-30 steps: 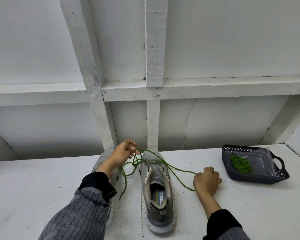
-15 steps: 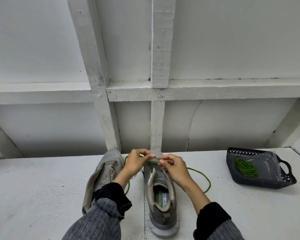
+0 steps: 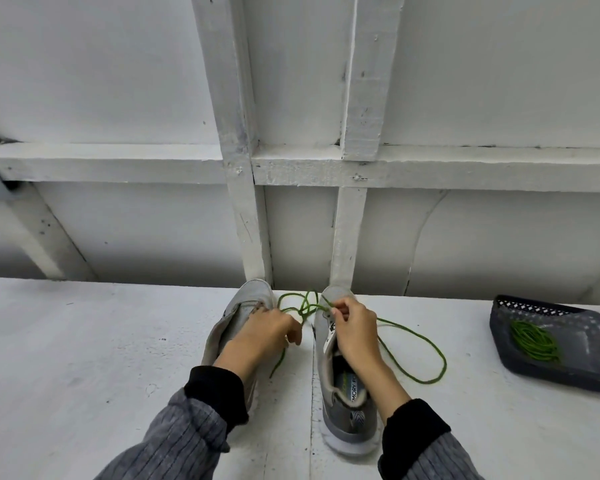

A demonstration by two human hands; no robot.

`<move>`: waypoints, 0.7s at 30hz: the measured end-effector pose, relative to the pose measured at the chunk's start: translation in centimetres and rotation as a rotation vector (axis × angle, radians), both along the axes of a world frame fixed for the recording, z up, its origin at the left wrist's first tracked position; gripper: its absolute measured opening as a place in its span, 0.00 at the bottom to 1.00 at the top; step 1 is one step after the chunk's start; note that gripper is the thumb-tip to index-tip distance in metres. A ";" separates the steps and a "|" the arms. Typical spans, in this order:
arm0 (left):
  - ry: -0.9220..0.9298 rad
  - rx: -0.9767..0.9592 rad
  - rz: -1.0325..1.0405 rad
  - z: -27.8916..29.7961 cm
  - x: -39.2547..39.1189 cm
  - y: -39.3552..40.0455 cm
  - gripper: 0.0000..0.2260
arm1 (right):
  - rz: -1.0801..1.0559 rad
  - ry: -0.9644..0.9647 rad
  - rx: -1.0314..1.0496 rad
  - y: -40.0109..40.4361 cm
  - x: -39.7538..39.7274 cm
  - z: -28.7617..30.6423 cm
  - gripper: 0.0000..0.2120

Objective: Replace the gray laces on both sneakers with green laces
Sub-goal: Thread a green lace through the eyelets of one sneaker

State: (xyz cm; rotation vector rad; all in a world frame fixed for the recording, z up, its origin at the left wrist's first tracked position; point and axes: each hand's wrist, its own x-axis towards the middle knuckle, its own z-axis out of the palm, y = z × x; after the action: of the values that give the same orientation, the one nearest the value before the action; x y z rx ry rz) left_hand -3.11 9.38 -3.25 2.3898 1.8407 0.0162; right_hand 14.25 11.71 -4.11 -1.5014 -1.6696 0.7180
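I work on the right sneaker (image 3: pixel 340 393), low in the middle of the frame, toe to the wall. My right hand (image 3: pixel 355 329) pinches the green lace (image 3: pixel 413 344) near the front eyelets. My left hand (image 3: pixel 262 332) lies over the left sneaker (image 3: pixel 232 317), fingers curled around the other strand, I think; the contact itself is hidden.

The lace makes loose loops between the two toes, and I judge they can pull into a knot if I tug both ends together. The long loop on the table (image 3: pixel 84 341), right of the shoe, may catch under the sole. An eyelet could also be skipped, because my fingers cover them.

The spare lace (image 3: pixel 534 341) waits in the basket (image 3: pixel 589 372) at the right edge.

On the insole I read only "MORY F", the rest is cut off.
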 end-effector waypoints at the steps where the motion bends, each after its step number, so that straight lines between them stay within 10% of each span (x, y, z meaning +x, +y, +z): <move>1: 0.039 -0.019 -0.029 0.1 0.0 -0.5 0.19 | -0.003 -0.006 0.004 -0.1 0.1 -0.2 0.05; 17: 0.407 -0.043 -0.258 -1.4 0.2 -0.1 0.15 | -0.021 0.063 0.004 -0.4 0.2 -0.2 0.05; 21: -0.204 -0.041 -0.027 -0.8 -0.1 0.6 0.09 | -0.167 0.301 -0.074 -0.3 1.3 0.0 0.03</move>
State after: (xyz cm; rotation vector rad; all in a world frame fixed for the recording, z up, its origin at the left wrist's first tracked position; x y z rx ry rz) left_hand -3.23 9.98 -4.01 2.2898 1.7003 0.2092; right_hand 15.54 11.43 -4.14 -1.4807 -1.2906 0.8742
